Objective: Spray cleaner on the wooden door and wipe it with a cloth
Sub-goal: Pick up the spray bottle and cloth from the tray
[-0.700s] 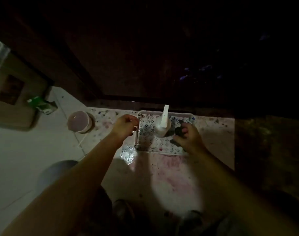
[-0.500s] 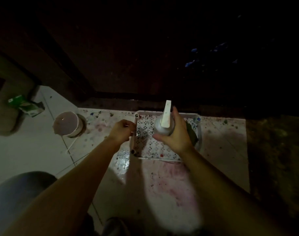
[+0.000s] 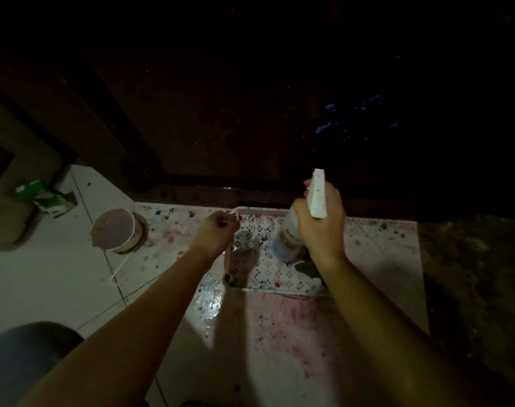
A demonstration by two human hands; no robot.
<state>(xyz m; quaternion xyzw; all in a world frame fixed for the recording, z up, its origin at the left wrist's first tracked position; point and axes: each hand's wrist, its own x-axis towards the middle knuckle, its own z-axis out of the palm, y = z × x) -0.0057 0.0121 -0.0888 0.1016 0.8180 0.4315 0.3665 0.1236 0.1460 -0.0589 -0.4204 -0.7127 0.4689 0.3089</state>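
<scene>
Right hand (image 3: pixel 321 227): gripping the spray bottle (image 3: pixel 290 236) by its neck, holding it above the tray (image 3: pixel 250 259).
Left hand (image 3: pixel 218 232): curling on the tray's 9 o'clock rim.
Wooden door (image 3: pixel 250 98): standing dark at 12 o'clock.
Cup (image 3: pixel 115 229): sitting on the floor at 9 o'clock.
</scene>
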